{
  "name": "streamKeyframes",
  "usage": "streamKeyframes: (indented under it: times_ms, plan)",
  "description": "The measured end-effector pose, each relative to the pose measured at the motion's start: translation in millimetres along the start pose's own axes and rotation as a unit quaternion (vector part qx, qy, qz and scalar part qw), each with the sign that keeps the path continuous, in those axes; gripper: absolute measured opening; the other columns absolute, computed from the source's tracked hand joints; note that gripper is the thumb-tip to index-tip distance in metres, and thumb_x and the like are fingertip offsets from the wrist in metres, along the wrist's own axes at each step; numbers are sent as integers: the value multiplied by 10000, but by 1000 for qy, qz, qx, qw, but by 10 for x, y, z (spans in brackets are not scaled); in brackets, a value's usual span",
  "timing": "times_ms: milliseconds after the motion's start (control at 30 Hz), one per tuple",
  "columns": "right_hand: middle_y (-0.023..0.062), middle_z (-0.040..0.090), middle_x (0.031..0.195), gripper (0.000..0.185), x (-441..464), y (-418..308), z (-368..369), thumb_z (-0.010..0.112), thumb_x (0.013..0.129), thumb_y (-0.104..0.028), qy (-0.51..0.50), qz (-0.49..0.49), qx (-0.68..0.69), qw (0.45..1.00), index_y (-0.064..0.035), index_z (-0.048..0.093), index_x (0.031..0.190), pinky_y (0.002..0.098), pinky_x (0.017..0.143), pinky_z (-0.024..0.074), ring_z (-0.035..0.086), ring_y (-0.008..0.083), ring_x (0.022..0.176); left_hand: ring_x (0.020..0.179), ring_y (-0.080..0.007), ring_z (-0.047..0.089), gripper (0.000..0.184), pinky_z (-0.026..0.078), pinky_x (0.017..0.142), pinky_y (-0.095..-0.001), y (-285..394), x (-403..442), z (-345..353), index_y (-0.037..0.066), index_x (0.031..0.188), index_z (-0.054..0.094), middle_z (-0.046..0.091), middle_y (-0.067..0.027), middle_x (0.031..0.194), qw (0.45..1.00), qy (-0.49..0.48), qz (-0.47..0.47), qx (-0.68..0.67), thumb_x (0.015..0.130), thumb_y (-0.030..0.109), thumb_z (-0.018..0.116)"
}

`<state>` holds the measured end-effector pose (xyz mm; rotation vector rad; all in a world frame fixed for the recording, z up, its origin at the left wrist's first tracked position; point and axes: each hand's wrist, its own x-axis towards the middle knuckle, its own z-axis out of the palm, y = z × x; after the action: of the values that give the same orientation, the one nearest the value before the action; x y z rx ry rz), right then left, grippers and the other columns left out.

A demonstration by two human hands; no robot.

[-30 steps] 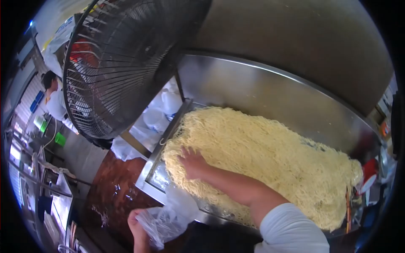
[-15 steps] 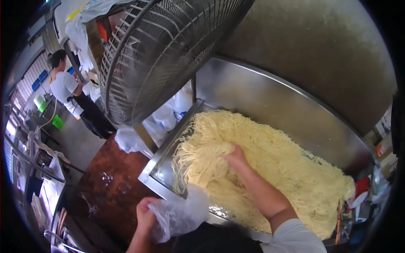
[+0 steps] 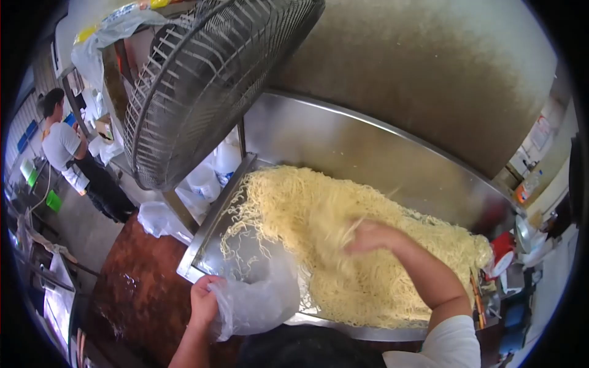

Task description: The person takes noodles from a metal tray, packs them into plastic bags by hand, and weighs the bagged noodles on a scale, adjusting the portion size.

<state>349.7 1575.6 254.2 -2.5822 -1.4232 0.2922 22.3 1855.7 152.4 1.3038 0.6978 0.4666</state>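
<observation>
My left hand (image 3: pixel 204 299) is closed on the edge of a clear plastic bag (image 3: pixel 261 299), which sags over the front left corner of a metal tray (image 3: pixel 197 246). A broad heap of pale yellow noodles (image 3: pixel 392 276) covers most of that tray, with loose strands trailing at its left end. Over the middle of the heap, my right hand (image 3: pixel 372 237) is closed on a clump of noodles (image 3: pixel 331 224). Motion blurs the clump, and its fingertips are partly hidden among the strands.
A large caged fan (image 3: pixel 208 92) leans over the tray's far left. A tall metal back panel (image 3: pixel 368 147) rises behind the noodles. A person (image 3: pixel 73 150) stands at far left. White plastic bags (image 3: pixel 161 219) hang beside the tray, and a red item (image 3: pixel 503 248) lies right.
My right hand has moved to the right with a clump of noodles, baring tray surface at the left. The bag, still in my left hand, has opened wider. The view has shifted right.
</observation>
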Motion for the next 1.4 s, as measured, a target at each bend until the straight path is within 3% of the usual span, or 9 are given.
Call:
streamKeyframes:
  times_ms: [67, 267, 567, 767, 833, 900, 1033, 1233, 1400]
  plan:
    - [145, 606, 1161, 530, 164, 63, 207, 700, 722, -421, -281, -31, -75, 956, -105, 619, 1140, 425, 909, 459, 578, 324, 1050, 672, -112, 592, 75, 488, 624, -255, -37, 0, 3, 1, 831, 629, 649, -48, 767, 1000, 0, -7, 8, 833, 76, 635]
    - [124, 598, 1149, 386, 1121, 103, 539, 651, 775, -300, 60, 18, 40, 997, -129, 621, 1120, 419, 848, 483, 573, 318, 1039, 694, -113, 592, 66, 486, 650, -257, 128, -199, 10, -5, 832, 630, 651, -45, 771, 996, 41, 21, 75, 819, 59, 630]
    - [157, 512, 1276, 514, 2855, 215, 1184, 726, 706, -262, -26, 115, -90, 989, -147, 608, 1193, 490, 895, 470, 408, 352, 1257, 803, -179, 613, 129, 499, 731, -315, -578, -800, -648, -4, 886, 628, 662, -95, 847, 982, 165, 16, 91, 869, 88, 540]
    - [193, 582, 1192, 513, 1975, 77, 938, 713, 693, -204, -40, 123, 224, 966, -9, 608, 1156, 397, 858, 491, 593, 301, 1036, 785, -143, 599, 133, 483, 732, -271, -978, -668, -708, 14, 863, 616, 658, -67, 846, 974, 89, -18, 206, 887, 135, 566]
    - [113, 679, 895, 325, 1458, 66, 561, 676, 695, -115, 72, 238, 449, 858, -8, 663, 1002, 327, 734, 509, 645, 204, 831, 779, -132, 587, 121, 474, 727, -262, -923, -459, -582, 27, 863, 620, 651, -43, 835, 978, 53, 38, 197, 882, 142, 588]
    - [116, 668, 931, 392, 1102, 331, 137, 688, 663, -76, 176, 263, 499, 807, 17, 636, 1040, 323, 724, 510, 638, 194, 838, 735, -121, 612, 62, 496, 684, -265, -157, -376, -41, -8, 839, 643, 670, -58, 798, 998, 44, -14, 48, 804, 7, 594]
    - [165, 618, 1076, 447, 436, 624, -1113, 553, 722, -32, 298, 69, 667, 679, 38, 526, 1163, 414, 796, 564, 652, 276, 920, 737, -120, 613, 144, 495, 693, -258, -228, -92, 46, -15, 861, 644, 670, -58, 805, 998, -7, -28, 50, 769, -56, 542]
    - [111, 663, 867, 234, 180, 485, -2023, 570, 801, -130, 377, 14, 605, 701, 30, 603, 968, 320, 636, 556, 673, 193, 740, 739, -119, 611, 197, 491, 690, -247, -55, 96, 475, -19, 885, 632, 664, -52, 819, 995, -93, -13, 42, 739, -96, 524]
    - [224, 494, 1315, 574, 410, 714, -1226, 592, 870, -268, 228, 228, 534, 781, 22, 426, 1337, 449, 943, 461, 534, 295, 1173, 745, -125, 617, 227, 495, 700, -248, -82, 55, 494, -19, 889, 630, 671, -62, 834, 994, -79, -15, 74, 724, -112, 505]
